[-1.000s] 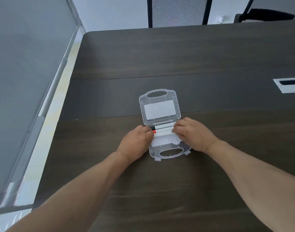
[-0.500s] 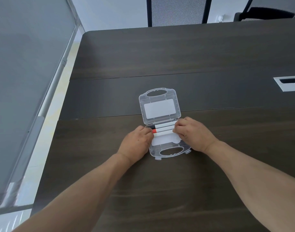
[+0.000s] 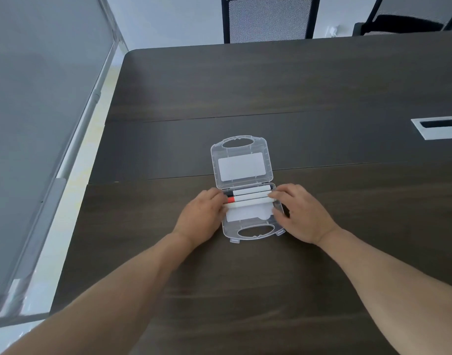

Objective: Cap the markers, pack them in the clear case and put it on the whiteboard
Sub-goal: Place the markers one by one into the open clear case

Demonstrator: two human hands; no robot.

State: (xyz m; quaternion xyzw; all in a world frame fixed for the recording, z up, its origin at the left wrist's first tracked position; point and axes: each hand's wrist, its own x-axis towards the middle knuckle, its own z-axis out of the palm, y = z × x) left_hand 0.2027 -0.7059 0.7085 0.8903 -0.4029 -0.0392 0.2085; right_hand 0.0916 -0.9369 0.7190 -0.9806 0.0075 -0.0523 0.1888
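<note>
Markers (image 3: 249,198) are our target, but sizing down from the biggest: dark counter (image 3: 271,80) fills the view, clear case (image 3: 241,187) lies open flat on it dead ahead of us, lid half (image 3: 241,160) folded away on the far side, tray half near us. Three markers sit side by side in the tray against the hinge, long axis running left-right across us, one black cap and one red cap at the left end, third cap hidden. We have left hand (image 3: 201,217) at the cap ends and right hand (image 3: 300,213) at the tail ends, fingers curled, fingertips touching the marker ends as if squaring them up; neither is really pinching anything. Both hands equally near. We judge packing about done, next is swinging the lid toward us to shut it. White label panels on both halves look blank, no readable writing or brand
</note>
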